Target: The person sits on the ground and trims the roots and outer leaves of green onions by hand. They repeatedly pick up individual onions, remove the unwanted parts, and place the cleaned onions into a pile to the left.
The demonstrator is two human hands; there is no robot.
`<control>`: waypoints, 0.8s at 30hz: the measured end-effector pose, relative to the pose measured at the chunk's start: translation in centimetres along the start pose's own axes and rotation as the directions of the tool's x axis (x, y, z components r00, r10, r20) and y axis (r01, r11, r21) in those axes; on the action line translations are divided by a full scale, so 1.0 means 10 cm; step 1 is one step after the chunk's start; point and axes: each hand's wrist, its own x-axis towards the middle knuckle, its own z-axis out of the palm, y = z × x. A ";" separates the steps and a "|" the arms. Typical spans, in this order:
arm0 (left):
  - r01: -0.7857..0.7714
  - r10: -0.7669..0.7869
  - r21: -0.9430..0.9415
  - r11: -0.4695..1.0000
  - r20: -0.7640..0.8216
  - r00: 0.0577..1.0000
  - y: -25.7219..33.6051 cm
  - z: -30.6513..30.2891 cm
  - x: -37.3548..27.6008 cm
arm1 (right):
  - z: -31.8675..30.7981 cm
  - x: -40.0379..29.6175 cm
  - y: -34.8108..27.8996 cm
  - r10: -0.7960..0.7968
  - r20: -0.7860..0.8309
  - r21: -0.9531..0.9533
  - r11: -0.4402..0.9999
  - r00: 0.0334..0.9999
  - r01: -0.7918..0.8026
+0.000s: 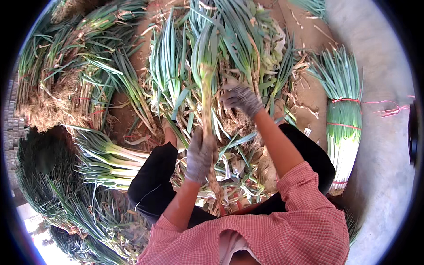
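Observation:
My left hand (199,157), in a grey knit glove, is closed around the lower stalk of a large green onion (206,96). The onion stands lengthwise before me, its green leaves pointing away and its brownish, soil-marked base towards my lap. My right hand (241,97), gloved the same way, hovers just right of that stalk. Its fingers look apart and blurred, with nothing visibly held. Beneath it lie unpeeled onion stalks with brown roots (237,124). More green onions (169,66) lie beyond my hands, leaves outward.
Peeled white-stemmed onions (124,159) lie by my left knee. Rooty bundles (54,96) are heaped at far left, with a dark leafy pile (66,195) nearer. At right, a bundle tied with red bands (344,129) rests by the pale concrete (381,159). Peelings (238,165) litter the ground between my legs.

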 end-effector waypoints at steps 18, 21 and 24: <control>-0.429 0.419 -0.171 0.887 -0.094 0.903 0.69 0.23 -0.68 | 1.42 -1.48 -0.72 -0.429 -0.027 0.399 0.824 0.903 0.403; -0.479 0.464 -0.191 0.857 -0.116 0.878 0.80 0.39 -0.71 | 1.36 -1.61 -0.78 -0.486 -0.107 0.364 0.793 0.867 0.489; -0.340 0.321 -0.471 0.814 -0.121 0.939 0.79 0.49 -0.77 | 1.33 -1.74 -0.93 -0.613 -0.008 0.508 0.678 0.790 0.532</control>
